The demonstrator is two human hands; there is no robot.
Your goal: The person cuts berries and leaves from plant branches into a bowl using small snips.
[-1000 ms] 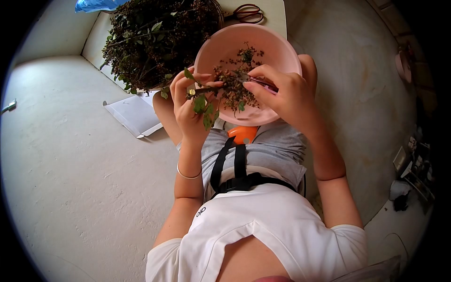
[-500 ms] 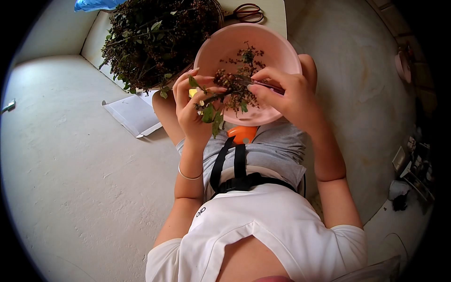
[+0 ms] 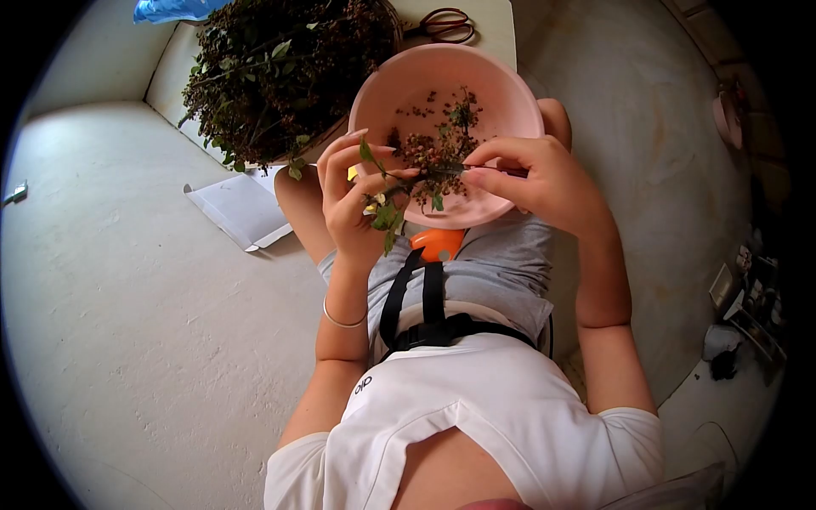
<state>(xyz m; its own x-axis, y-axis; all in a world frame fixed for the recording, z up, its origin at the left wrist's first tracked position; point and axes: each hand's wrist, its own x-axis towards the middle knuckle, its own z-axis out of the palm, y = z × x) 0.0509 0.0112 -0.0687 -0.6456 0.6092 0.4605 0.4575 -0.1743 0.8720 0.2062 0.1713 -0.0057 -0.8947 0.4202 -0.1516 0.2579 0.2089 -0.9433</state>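
Observation:
My left hand (image 3: 347, 191) is closed around the stem of a leafy sprig (image 3: 435, 159) with clusters of small reddish-brown berries, like Sichuan pepper. The sprig reaches over a pink plastic basin (image 3: 374, 93) that rests at my lap. Pinched in my right hand (image 3: 540, 178) is a slim dark tool (image 3: 469, 167) that looks like tweezers; its tips are at the berry clusters and its rear part is hidden by the fingers. Several loose berries (image 3: 418, 111) lie on the basin's bottom.
A large heap of berry branches (image 3: 280, 76) fills a woven basket on the table at upper left. Scissors (image 3: 446, 25) with dark red handles lie beside it. A white open box (image 3: 238, 208) is left of my leg, and an orange object (image 3: 438, 245) sits at my lap.
My right hand has shifted slightly right and down with the tool, whose angle is flatter. The sprig has turned a little, and its clusters sit lower and further right.

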